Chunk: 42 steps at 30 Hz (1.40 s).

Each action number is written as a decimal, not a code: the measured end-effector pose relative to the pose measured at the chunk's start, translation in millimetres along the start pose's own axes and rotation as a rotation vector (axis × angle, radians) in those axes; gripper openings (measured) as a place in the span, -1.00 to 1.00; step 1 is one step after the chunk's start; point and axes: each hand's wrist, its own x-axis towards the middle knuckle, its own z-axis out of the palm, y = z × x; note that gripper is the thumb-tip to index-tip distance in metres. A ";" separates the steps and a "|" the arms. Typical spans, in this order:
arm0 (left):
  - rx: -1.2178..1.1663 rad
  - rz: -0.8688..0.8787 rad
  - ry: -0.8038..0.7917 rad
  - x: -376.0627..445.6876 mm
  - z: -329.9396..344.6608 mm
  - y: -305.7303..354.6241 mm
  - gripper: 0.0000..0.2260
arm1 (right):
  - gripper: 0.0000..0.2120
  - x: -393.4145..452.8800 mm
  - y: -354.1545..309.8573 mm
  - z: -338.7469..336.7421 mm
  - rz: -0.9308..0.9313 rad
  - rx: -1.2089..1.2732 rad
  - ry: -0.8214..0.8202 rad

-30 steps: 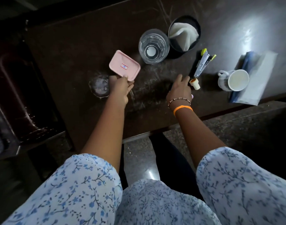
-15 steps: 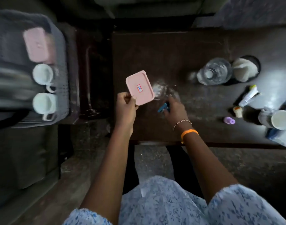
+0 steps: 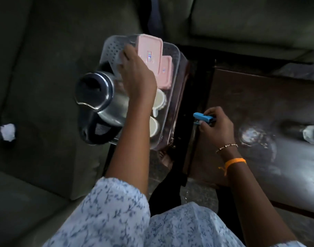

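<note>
Progress: my left hand (image 3: 137, 80) has carried the pink lid (image 3: 149, 49) off the table (image 3: 259, 97) to the basket (image 3: 113, 49) at far left, fingers curled round its near end; stowing looks nearly done. Its long axis runs near-far, label facing up. My right hand (image 3: 216, 127) grips the blue stapler (image 3: 203, 117), pointing left.

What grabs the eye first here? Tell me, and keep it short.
First comes the left hand holding a pink lid over a clear perforated basket, upper middle of the view. In the basket a shiny steel kettle sits beside two white cups and a second pink lid. Further right, the right hand grips a small blue tool at the dark table edge.
</note>
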 end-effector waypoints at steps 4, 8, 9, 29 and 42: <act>0.188 -0.093 -0.111 52.0 19.2 -0.5 -0.66 | -0.79 7.4 -17.9 13.9 0.008 0.023 0.051; 0.194 -0.211 -0.322 73.0 47.8 -10.0 -0.54 | -0.80 25.9 -37.3 19.2 -0.049 0.090 0.203; 0.187 -0.230 -0.359 74.3 52.9 -13.0 -0.54 | -0.80 34.0 -44.3 19.5 -0.074 0.102 0.243; -0.132 -0.093 -0.290 54.8 74.0 -32.3 -0.68 | -0.86 166.8 -102.4 66.5 -0.313 -0.099 0.092; -0.340 0.024 -0.269 -29.0 60.4 -3.4 -0.63 | -0.91 96.5 -45.2 15.3 -0.165 0.099 0.200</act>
